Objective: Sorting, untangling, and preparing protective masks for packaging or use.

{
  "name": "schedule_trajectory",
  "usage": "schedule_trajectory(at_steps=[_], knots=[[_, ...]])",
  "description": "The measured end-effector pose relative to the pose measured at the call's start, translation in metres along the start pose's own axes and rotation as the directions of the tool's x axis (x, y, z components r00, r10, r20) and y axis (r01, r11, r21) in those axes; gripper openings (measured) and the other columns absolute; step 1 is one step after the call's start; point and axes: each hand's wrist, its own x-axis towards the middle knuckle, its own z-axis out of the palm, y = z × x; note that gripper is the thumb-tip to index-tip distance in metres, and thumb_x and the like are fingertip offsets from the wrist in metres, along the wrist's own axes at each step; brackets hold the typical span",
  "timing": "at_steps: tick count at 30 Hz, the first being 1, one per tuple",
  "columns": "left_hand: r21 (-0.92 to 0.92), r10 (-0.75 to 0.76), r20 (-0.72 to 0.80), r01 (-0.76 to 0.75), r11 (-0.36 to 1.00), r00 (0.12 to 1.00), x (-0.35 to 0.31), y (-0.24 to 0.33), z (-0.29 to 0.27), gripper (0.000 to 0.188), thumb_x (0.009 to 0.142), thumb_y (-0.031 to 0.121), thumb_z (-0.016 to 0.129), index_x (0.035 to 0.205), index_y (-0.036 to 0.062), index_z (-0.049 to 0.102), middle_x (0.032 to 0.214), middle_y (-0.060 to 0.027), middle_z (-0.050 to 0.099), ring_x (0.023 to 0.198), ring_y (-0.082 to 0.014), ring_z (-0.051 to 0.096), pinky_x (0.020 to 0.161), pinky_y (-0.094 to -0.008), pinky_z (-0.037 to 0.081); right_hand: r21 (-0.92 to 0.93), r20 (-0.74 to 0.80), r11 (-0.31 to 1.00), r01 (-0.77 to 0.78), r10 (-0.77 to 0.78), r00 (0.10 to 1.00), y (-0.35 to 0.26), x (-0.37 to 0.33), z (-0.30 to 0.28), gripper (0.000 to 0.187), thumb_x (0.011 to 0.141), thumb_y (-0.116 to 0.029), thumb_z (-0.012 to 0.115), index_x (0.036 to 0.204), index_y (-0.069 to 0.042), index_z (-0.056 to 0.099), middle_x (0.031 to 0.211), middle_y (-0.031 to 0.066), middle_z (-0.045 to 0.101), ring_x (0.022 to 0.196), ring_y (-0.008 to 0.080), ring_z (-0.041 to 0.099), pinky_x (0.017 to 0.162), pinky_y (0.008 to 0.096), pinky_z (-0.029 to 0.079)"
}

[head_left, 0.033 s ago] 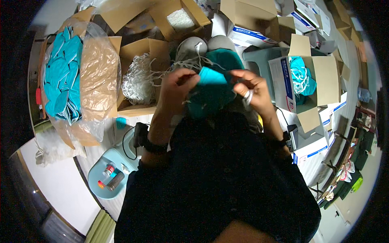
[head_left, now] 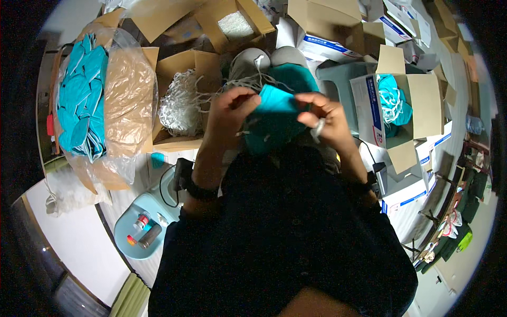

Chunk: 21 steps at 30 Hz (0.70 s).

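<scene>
Above my lap, a teal face mask [head_left: 277,99] is stretched between my two hands, its top lit brightly. My left hand [head_left: 232,111] pinches its left edge with thumb and forefinger. At its right edge is my right hand [head_left: 328,117], thumb and fingers closing on the fabric. A white band-like piece [head_left: 318,128] shows at the right hand's fingers; I cannot tell if it is a strap or a finger wrap. Darker teal fabric [head_left: 269,132] lies beneath in shadow. Loose white straps [head_left: 248,83] trail just beyond the left hand, near my grey shoes [head_left: 248,61].
At left stands a plastic-lined carton of teal masks [head_left: 82,100]; beside it, a carton holds white straps [head_left: 178,111]. A box of strapped masks [head_left: 392,100] stands right, beside a grey-green stool [head_left: 340,87]. Bottles lie on a light-blue stool [head_left: 129,248] at lower left.
My right hand has shifted slightly left, its fingertips now at the mask's right edge. The mask's top looks spread wider. The left hand has barely moved.
</scene>
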Motion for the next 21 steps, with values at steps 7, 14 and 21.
schedule_trajectory(at_steps=[7, 14, 21], knots=[[-0.102, 0.03, 0.024, -0.028, 0.994, 0.999, 0.009, 0.002, 0.016, 0.02, 0.084, 0.019, 0.068, 0.089, 0.0002, 0.064, 0.069, 0.0012, 0.058, 0.063, -0.0052, 0.05, 0.057, -0.0224, 0.041, -0.097, -0.301, 0.995, -0.003, -0.027, 0.953, -0.017, 0.021, 0.0, 0.025, 0.09, -0.018, 0.063, 0.069, -0.005, 0.059, 0.058, -0.0084, 0.045, 0.054, 0.002, 0.034, 0.047, 0.0206, 0.026], [0.105, 0.117, -0.079, -0.109, 0.989, 0.99, 0.004, 0.008, 0.019, 0.012, 0.077, 0.011, 0.075, 0.079, 0.0033, 0.065, 0.062, 0.0058, 0.052, 0.057, -0.0029, 0.043, 0.053, -0.021, 0.033, -0.133, -0.384, 0.991, 0.012, -0.062, 0.921, -0.016, 0.028, -0.01, 0.026, 0.089, -0.019, 0.065, 0.07, -0.002, 0.061, 0.06, -0.0085, 0.047, 0.054, 0.0013, 0.035, 0.048, 0.0195, 0.027], [-0.194, 0.033, 0.125, -0.008, 0.981, 0.992, 0.008, 0.008, 0.03, 0.023, 0.078, 0.018, 0.074, 0.072, 0.0004, 0.061, 0.059, 0.0047, 0.048, 0.056, -0.0036, 0.04, 0.049, -0.0221, 0.033, 0.005, -0.454, 1.0, -0.007, 0.008, 0.891, -0.01, 0.036, -0.01, 0.025, 0.087, -0.021, 0.066, 0.07, -0.004, 0.062, 0.062, -0.0094, 0.046, 0.055, 0.0018, 0.031, 0.049, 0.021, 0.021]])
